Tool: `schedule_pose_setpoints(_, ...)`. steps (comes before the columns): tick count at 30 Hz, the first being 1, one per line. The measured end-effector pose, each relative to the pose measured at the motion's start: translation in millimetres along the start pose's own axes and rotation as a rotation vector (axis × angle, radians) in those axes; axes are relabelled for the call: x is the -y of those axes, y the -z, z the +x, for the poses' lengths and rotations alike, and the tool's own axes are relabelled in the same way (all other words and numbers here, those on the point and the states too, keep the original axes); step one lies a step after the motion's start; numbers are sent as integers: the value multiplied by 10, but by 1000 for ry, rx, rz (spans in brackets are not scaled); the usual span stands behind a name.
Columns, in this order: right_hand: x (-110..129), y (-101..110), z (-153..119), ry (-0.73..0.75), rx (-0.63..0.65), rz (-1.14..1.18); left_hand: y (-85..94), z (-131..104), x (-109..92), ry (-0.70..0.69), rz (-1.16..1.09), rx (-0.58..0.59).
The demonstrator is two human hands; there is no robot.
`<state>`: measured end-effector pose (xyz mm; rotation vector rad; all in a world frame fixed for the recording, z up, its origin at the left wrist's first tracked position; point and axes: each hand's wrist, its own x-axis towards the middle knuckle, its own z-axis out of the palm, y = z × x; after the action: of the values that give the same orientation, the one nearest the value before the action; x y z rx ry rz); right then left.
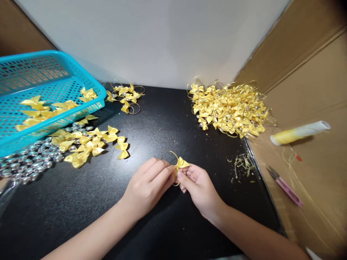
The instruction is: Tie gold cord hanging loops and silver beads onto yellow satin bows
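A small yellow ribbon bow [182, 163] with a thin gold cord is pinched between my two hands above the black tabletop [162, 224]. My left hand [150, 184] grips it from the left, its fingertips partly hidden behind the knuckles. From the other side, my right hand [199, 186] presses thumb against fingers at the bow's lower edge. One end of the cord curves up above the bow, and a loop of it shows below. Whether a bead sits inside the grip cannot be seen.
At left stands a turquoise basket [86, 77] holding bows, with loose yellow bows [92, 144] and silver beads [32, 159] beside it. A small group of corded bows [130, 94] and a large pile [230, 108] lie behind. Cord scraps [244, 164], pink-handled snips [287, 189] and a yellow-white tube [300, 132] are right.
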<state>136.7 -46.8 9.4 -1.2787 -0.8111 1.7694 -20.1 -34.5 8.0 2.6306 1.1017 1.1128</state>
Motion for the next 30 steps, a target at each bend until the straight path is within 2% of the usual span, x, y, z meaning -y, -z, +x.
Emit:
schedule_pose_setpoints(14,-2,19,6,12,10,13,30,-10,34,-33,26,76)
schedule_pose_setpoints(19,6,27,14,-5,25,-7,36,4,31,11,-30,4)
schedule_pose_setpoints(21,6,33,17,12,45,-10,56,14,0,119,-79,-63)
schedule_pose_setpoints(24,-10,51,24,63,73,-22,91,21,-50,424,-236,-212)
schedule_pose_setpoints(25,-18,58,26,80,80,-27,102,23,-62,529,-328,-221)
schedule_pose_setpoints(26,-26,64,29,95,84,-32,112,27,-71,623,-438,-192)
schedule_pose_setpoints(30,-48,77,39,127,91,-40,140,71,-94,853,-857,117)
